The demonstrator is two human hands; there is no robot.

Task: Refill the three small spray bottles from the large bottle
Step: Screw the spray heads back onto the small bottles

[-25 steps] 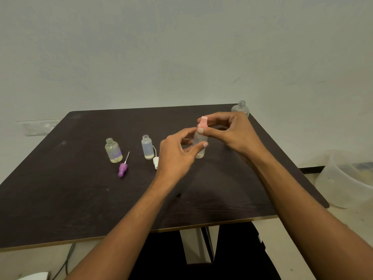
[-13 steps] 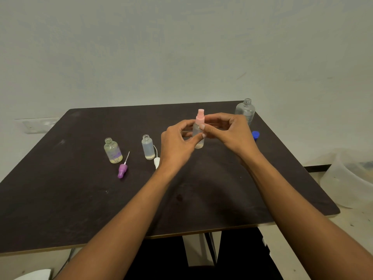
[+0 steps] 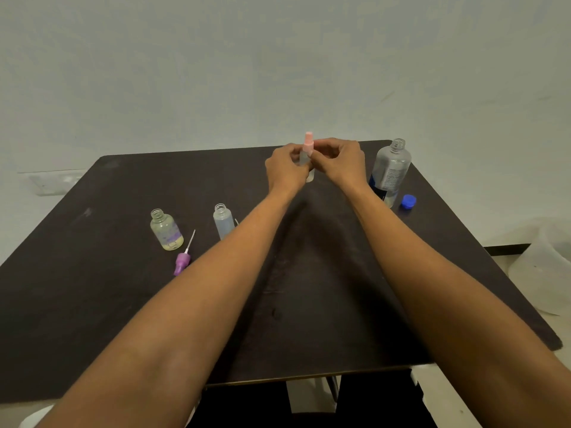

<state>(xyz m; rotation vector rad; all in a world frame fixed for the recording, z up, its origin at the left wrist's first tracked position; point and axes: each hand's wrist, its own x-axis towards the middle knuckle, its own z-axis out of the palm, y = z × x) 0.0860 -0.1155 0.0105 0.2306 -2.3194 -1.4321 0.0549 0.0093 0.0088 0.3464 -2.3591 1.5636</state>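
Yellowish bottle (image 3: 166,230) and clear bottle (image 3: 223,221) stand open at left of centre; large bottle (image 3: 391,168), uncapped, at right; left hand (image 3: 285,168) and right hand (image 3: 341,163) pinch the pink-topped bottle (image 3: 307,149) at upper centre.

Dim, flat, greenish light. A soft shadow darkens the middle of the table (image 3: 92,304). Straight edges bend near the frame's borders; distant details look slightly soft.

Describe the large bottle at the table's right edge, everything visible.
The large bottle is clear plastic with a threaded, uncapped neck and a printed label with a blue patch. It stands upright on the dark table, the right wrist hiding its lower left edge. A blue cap lies beside it.
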